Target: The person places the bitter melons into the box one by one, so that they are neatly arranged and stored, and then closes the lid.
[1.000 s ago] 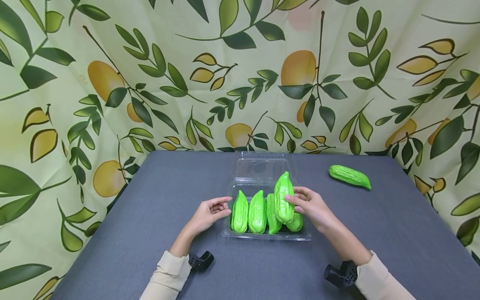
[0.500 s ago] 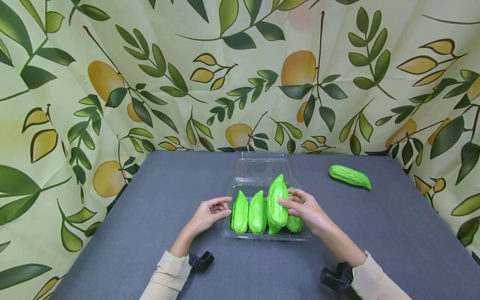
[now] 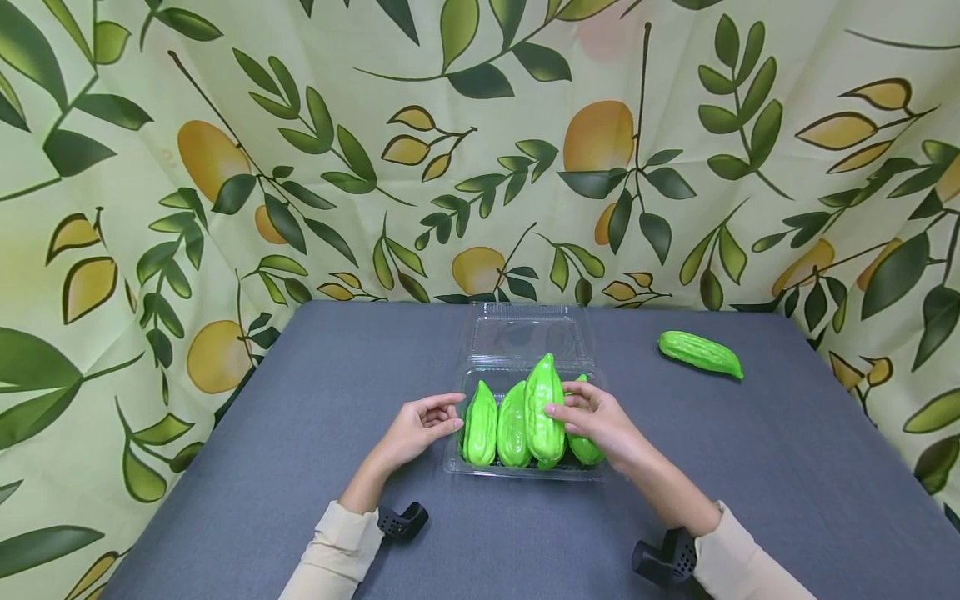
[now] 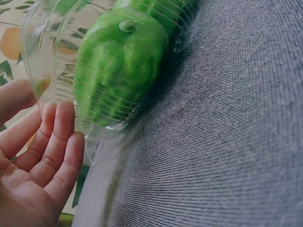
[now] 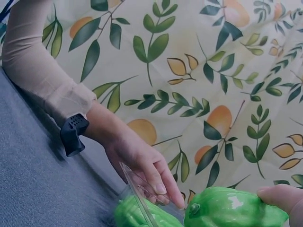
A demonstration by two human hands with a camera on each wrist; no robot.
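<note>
A clear plastic clamshell box [image 3: 525, 472] sits open on the grey table, its lid [image 3: 525, 335] lying flat behind it. Several green bitter gourds lie side by side in it, the leftmost [image 3: 480, 425] by my left hand. My right hand [image 3: 588, 421] grips one gourd [image 3: 543, 408] and holds it tilted over the middle of the box; the right wrist view shows this gourd [image 5: 232, 208] under my thumb. My left hand [image 3: 423, 421] rests with straight fingers [image 4: 59, 137] against the box's left wall [image 4: 66, 71].
Another green gourd [image 3: 700, 353] lies alone on the table at the back right. A leaf-and-fruit patterned cloth [image 3: 480, 150] hangs behind and beside the table. Black wrist cameras [image 3: 401, 520] sit under both sleeves.
My right hand has carried the held gourd leftward and down, from above the box's right side to its middle. The left hand has stayed at the box's left wall.
</note>
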